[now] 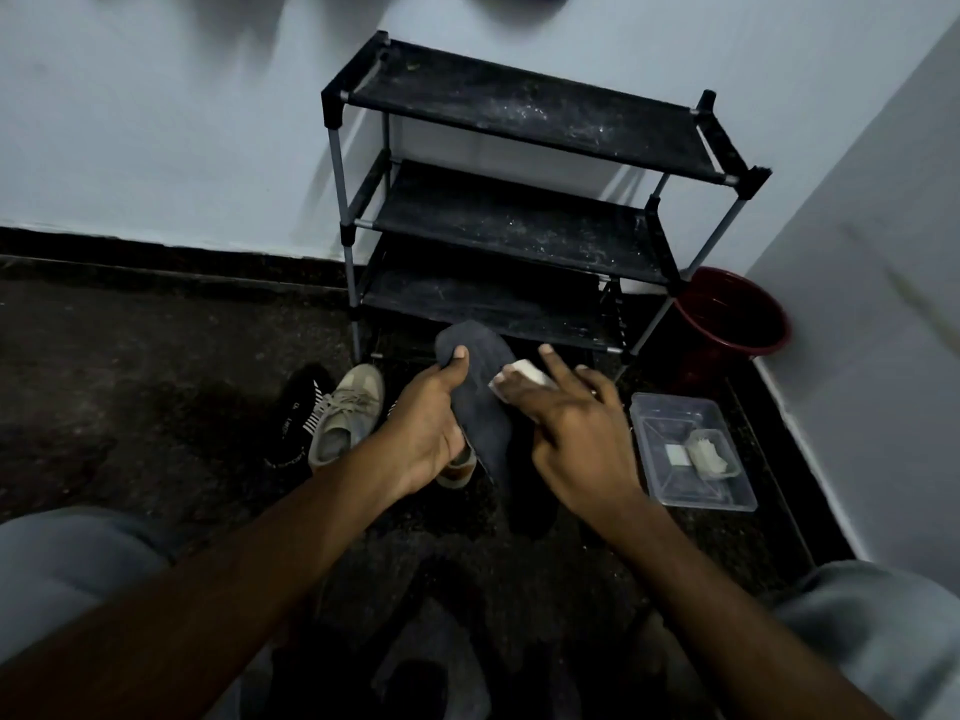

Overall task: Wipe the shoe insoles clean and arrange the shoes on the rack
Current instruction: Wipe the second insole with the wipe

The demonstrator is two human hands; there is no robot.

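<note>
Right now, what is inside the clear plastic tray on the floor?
Inside the clear plastic tray lie a white square pad and a small clear tub holding crumpled white material. What lies under that material is covered.

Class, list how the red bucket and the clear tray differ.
The red bucket is round and opaque; the clear tray is rectangular and see-through. The bucket stands in the corner; the tray lies nearer the right hand, holding white pieces. Both sit on the floor.
</note>
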